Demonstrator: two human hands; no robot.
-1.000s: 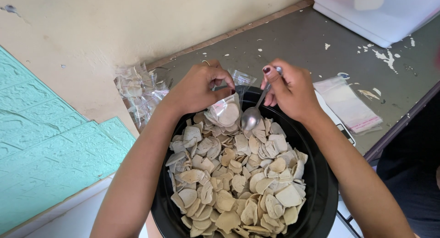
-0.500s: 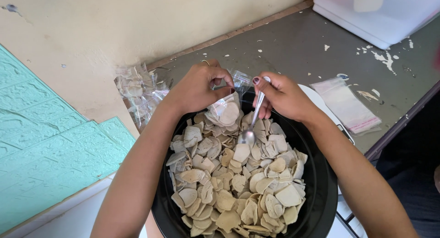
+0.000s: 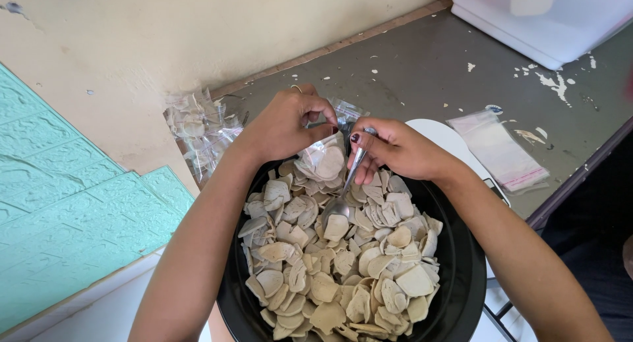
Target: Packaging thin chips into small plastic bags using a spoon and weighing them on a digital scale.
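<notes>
A black round bowl [image 3: 455, 283] holds several pale beige chips [image 3: 330, 263]. My left hand [image 3: 283, 124] pinches the top of a small clear plastic bag [image 3: 326, 159] partly filled with chips, held over the bowl's far rim. My right hand [image 3: 395, 147] grips a metal spoon [image 3: 344, 190] whose scoop is down among the chips, and its fingers also touch the bag's edge.
A pile of filled clear bags [image 3: 198, 134] lies left of the bowl by the wall. Flat empty bags [image 3: 501, 151] rest on the grey table [image 3: 422, 72] at right. A white round lid [image 3: 455, 141] sits behind my right wrist. A white box [image 3: 547, 16] stands far right.
My right hand has lowered the spoon from beside the bag's mouth into the chips and moved closer to my left hand. The bag stays in place.
</notes>
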